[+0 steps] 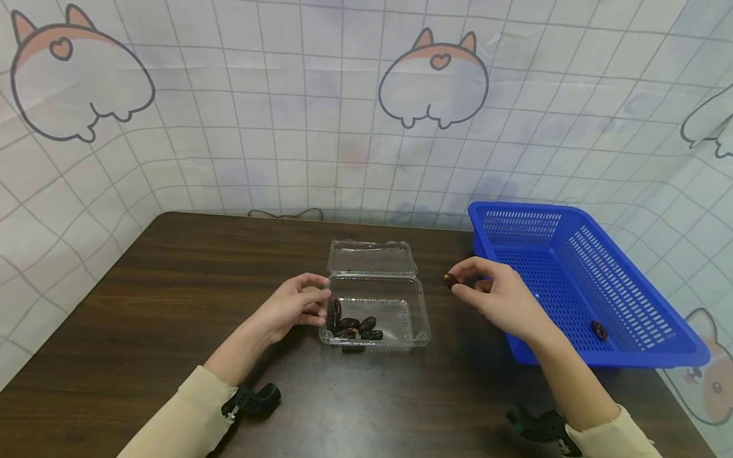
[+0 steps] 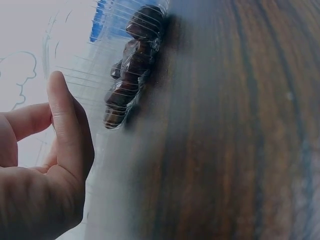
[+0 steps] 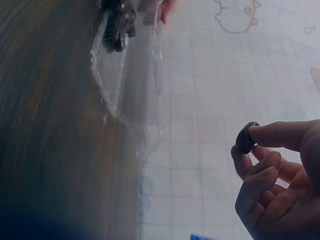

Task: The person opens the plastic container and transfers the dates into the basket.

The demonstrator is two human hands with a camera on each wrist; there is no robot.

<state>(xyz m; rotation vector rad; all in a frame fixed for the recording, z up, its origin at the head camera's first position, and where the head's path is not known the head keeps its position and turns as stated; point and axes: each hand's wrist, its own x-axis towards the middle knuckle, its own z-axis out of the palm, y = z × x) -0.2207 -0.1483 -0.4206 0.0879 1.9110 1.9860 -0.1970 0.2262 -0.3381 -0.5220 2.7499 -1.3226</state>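
My right hand (image 1: pixel 499 294) pinches a dark brown date (image 1: pixel 451 280) between thumb and fingertips, above the table between the clear box and the blue basket. In the right wrist view, that date (image 3: pixel 246 138) stands out at the fingertips. The clear plastic clamshell box (image 1: pixel 403 312) lies with its lid (image 1: pixel 372 257) folded back, away from me. Several dates (image 1: pixel 347 324) are gathered in its left front part. At the box's left side, my left hand (image 1: pixel 292 305) touches the edge with its fingertips, thumb extended in the left wrist view.
A blue perforated basket (image 1: pixel 635 273) stands on the right of the brown table (image 1: pixel 143 305), with one date (image 1: pixel 599 330) on its floor. Behind the table hangs a white gridded cloth (image 1: pixel 321 127) with cartoon drawings.
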